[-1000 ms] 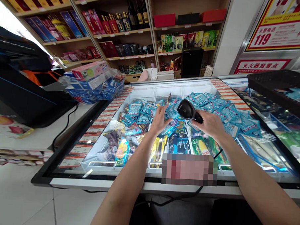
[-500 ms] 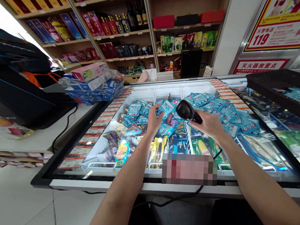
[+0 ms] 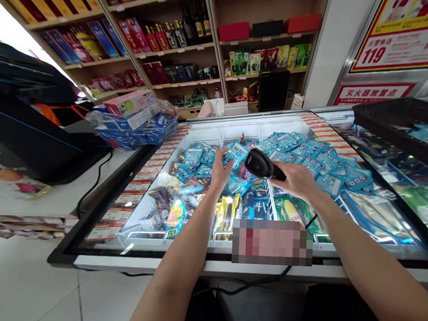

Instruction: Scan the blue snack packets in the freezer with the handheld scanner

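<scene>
the left hand [image 3: 219,171] grips a blue packet [image 3: 237,153] between thumb and fingers above the freezer [image 3: 124,263], much where it was half a second ago; a second ago those fingers stood spread apart. the right hand [image 3: 300,179] has its fingers wrapped round the scanner [image 3: 260,164], as before, but the scanner has swung left, its head now just beside the packet's right edge in view. a pile of packets [image 3: 328,160] lies right of it.
</scene>
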`<state>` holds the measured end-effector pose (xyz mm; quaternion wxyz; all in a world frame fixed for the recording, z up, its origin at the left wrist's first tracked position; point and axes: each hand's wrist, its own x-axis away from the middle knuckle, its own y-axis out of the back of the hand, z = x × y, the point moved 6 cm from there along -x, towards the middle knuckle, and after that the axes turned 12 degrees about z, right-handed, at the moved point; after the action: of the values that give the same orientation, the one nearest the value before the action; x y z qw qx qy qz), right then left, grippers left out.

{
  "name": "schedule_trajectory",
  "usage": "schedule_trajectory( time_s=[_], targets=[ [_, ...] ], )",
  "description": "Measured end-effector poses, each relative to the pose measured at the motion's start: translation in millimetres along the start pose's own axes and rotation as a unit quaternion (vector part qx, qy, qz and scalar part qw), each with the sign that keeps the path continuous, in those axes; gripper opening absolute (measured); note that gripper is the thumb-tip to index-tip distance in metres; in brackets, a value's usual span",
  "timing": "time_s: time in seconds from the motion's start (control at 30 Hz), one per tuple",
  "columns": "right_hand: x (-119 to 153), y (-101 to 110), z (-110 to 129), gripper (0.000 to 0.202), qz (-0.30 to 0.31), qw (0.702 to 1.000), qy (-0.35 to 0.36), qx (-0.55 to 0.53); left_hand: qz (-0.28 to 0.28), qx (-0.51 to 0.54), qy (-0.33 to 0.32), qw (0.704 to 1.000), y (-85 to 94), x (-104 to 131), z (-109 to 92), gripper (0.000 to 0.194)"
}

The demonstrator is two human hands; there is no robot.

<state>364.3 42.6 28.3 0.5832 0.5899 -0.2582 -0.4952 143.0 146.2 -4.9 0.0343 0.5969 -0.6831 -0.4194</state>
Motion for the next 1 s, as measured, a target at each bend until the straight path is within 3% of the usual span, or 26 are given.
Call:
schedule_trajectory(
  time_s=[0.13, 0.83, 1.0],
  targets=[
    [0, 0, 1, 0.043, 0.0, 1.0, 0.005, 0.0, -0.001, 0.031, -0.002, 1.0, 2.9, 2, -6, 0.035],
    [0, -2, 2, 0.042, 0.005, 1.0, 0.006, 0.016, 0.035, -0.034, -0.035, 0.998, -0.2, 3, -15, 0.034],
    [0, 1, -4, 0.042, -0.02, 0.999, -0.014, 0.024, -0.025, -0.078, -0.02, 0.996, 8.2, 4, -10, 0.037]
  ],
)
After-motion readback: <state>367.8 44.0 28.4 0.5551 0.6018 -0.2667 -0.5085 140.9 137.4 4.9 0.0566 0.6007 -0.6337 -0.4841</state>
